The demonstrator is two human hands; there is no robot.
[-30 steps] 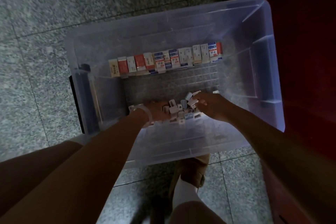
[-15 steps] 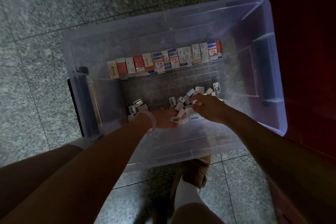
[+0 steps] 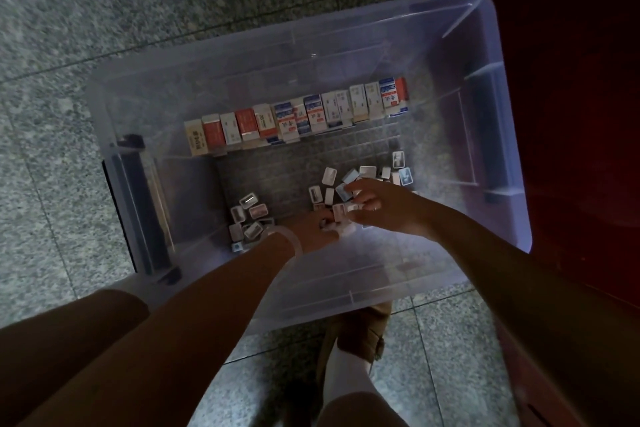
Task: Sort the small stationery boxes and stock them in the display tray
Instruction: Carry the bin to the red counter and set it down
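Clear plastic forms the big storage bin (image 3: 485, 45) that sits on a speckled stone floor (image 3: 104, 10), with a dark red cabinet (image 3: 571, 114) just beside its right wall. Along the far side of the bin's bottom stands a neat row of upright cartons (image 3: 298, 116), cream and red at the left end, white and blue toward the right. Nearer the person lie loose small stationery boxes, one cluster (image 3: 249, 218) at the left and another scatter (image 3: 367, 177) at the right. Both arms reach down into the bin. The right hand (image 3: 377, 206) has its fingers curled and pinches a small white box (image 3: 341, 211) at the fingertips. The left hand (image 3: 313, 227), with a pale bangle (image 3: 291, 241) on the wrist, lies low just beside it, mostly hidden by the right hand; whether its fingers hold anything cannot be told. Below the bin's near edge a brown shoe (image 3: 360, 333) and white sock (image 3: 343, 378) show.
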